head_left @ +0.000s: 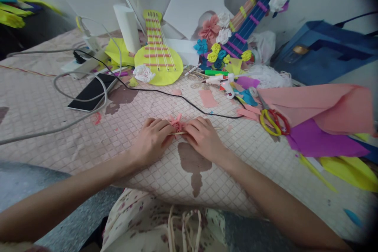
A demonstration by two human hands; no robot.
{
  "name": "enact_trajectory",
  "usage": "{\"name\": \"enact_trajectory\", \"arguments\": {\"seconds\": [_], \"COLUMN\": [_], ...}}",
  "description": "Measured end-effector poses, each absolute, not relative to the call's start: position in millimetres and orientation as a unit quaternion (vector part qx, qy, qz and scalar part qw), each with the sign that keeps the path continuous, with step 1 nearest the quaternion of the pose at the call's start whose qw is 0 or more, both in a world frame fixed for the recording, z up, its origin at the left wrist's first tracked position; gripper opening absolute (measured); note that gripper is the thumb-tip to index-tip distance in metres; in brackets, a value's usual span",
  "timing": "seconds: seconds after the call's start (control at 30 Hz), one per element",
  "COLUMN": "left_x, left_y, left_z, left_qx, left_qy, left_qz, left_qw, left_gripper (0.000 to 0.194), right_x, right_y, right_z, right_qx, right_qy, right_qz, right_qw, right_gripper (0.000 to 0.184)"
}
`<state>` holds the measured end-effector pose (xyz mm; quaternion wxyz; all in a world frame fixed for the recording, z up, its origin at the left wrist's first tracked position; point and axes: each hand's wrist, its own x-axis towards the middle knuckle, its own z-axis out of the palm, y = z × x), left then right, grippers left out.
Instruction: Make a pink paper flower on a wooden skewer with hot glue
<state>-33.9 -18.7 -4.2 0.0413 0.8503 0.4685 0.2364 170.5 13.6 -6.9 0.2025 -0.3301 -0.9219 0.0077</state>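
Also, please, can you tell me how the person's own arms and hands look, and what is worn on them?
The left hand and right hand are gloveless, with no ring, watch or bracelet that I can see. No sleeve covers the forearms. Below them shows a cream garment with small dark reddish marks.

The flowers (210, 27) look like matt, crinkled paper; the phone (93, 92) is dark, smooth and glossy; the scissors' handles (274, 122) are smooth plastic.
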Motion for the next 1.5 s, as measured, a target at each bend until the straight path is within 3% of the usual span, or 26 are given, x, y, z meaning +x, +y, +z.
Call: {"name": "enact_trajectory", "arguments": {"seconds": [0.3, 0.9, 1.5], "left_x": [-33.6, -21.5, -19.7], "left_y": [-21.7, -17.6, -19.5], "left_z": [-2.4, 2.3, 2.7], "left_qx": [0.857, 0.877, 0.843], "left_qy": [0.447, 0.421, 0.48], "left_qz": [0.256, 0.229, 0.237], "left_qw": [-0.02, -0.048, 0.046], "left_gripper": [0.012, 0.016, 0.01], "right_x": [171.6, 181.3, 173.7], "right_y": [8.9, 9.2, 9.5], "right_z": [-4.6, -3.9, -4.8], "right_qx": [-0.321, -0.34, -0.325], "right_qy": [-0.922, -0.913, -0.907], "right_qz": [0.017, 0.051, 0.113], "right_qw": [0.217, 0.222, 0.242], "right_gripper": [0.014, 0.015, 0.014]}}
